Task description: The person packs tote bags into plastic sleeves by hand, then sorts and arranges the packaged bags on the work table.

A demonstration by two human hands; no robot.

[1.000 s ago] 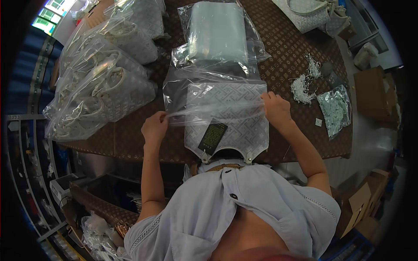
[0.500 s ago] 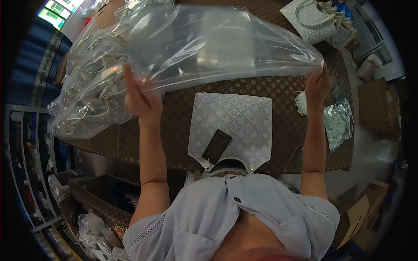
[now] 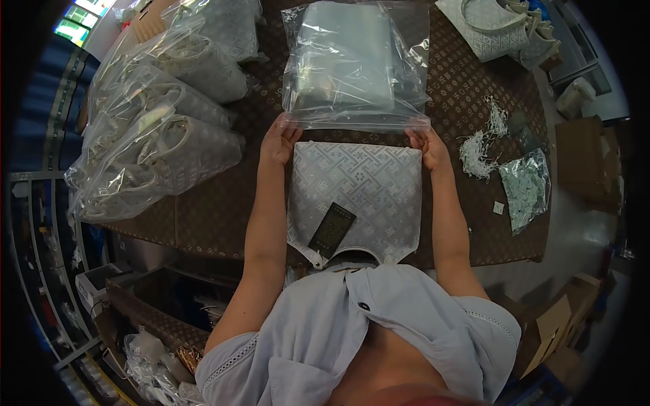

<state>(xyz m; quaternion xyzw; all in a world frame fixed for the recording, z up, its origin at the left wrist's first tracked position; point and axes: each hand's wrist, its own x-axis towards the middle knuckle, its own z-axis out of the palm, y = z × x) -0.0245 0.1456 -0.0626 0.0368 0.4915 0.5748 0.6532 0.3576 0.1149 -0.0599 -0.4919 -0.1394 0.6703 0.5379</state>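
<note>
A clear plastic bag lies flat toward the back of the table, its near edge straight across. My left hand grips the left corner of that edge, fingers partly under the film. At the opposite corner my right hand pinches the plastic. Just below the edge, between my forearms, rests a silvery-white patterned handbag, its handle end toward my body. A dark hang tag lies slanted on the handbag. Part of the handle is hidden at my shirt.
Several plastic-wrapped handbags are piled on the left of the brown patterned table. More white handbags stand at the back right. White strings and a bag of small pale packets lie to the right. Cardboard boxes stand beyond.
The plastic bag has come down from the air onto the table. Both hands have moved inward and now hold its near corners. The wrapped pile at left is no longer covered by it.
</note>
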